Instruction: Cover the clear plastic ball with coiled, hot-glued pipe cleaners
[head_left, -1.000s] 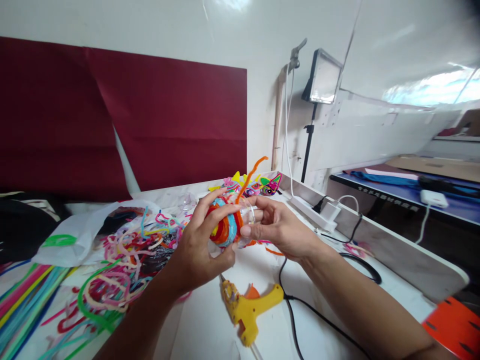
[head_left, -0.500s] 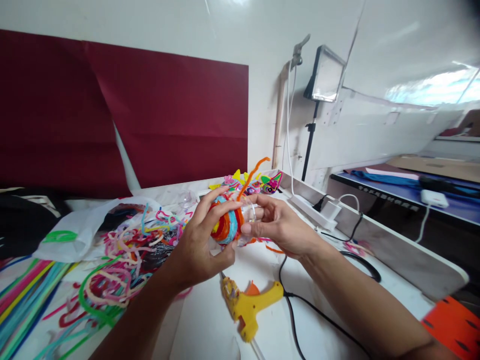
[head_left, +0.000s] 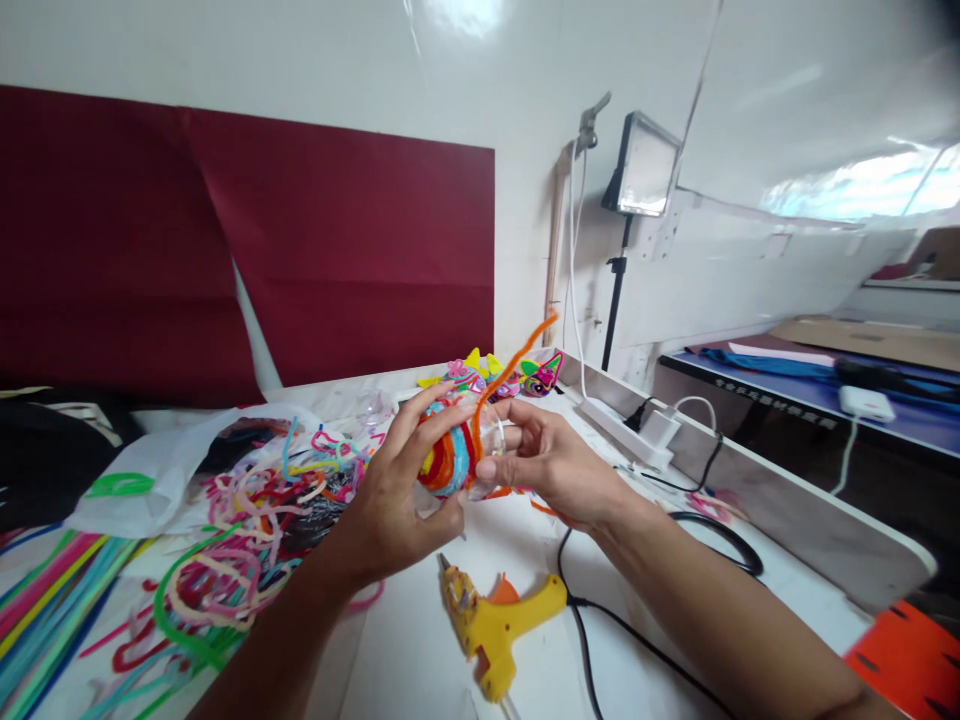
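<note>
Between my hands is a clear plastic container (head_left: 454, 460) wound with bands of red, orange, light blue and yellow pipe cleaner. My left hand (head_left: 386, 500) wraps round the coloured part, fingers over the top and thumb below. At its bare clear end, my right hand (head_left: 544, 460) grips with the thumb against the edge of the last orange band; its other fingers are partly hidden behind. An orange pipe cleaner (head_left: 517, 358) runs off that band, its loose end sticking up to the right. Below the hands a yellow glue gun (head_left: 499, 620) lies on the white table (head_left: 405, 640).
Tangled pipe cleaners (head_left: 225, 560) and a bundle of straight ones (head_left: 60, 610) cover the left side. Finished-looking colourful pieces (head_left: 540, 375) sit behind the hands. A power strip (head_left: 626, 430) lies along the right edging, and a black cord (head_left: 581, 640) crosses the table.
The orange pipe cleaner's loose end now leans further right. Both hands keep hold of the container, with its last orange band showing more. The view has shifted slightly.
</note>
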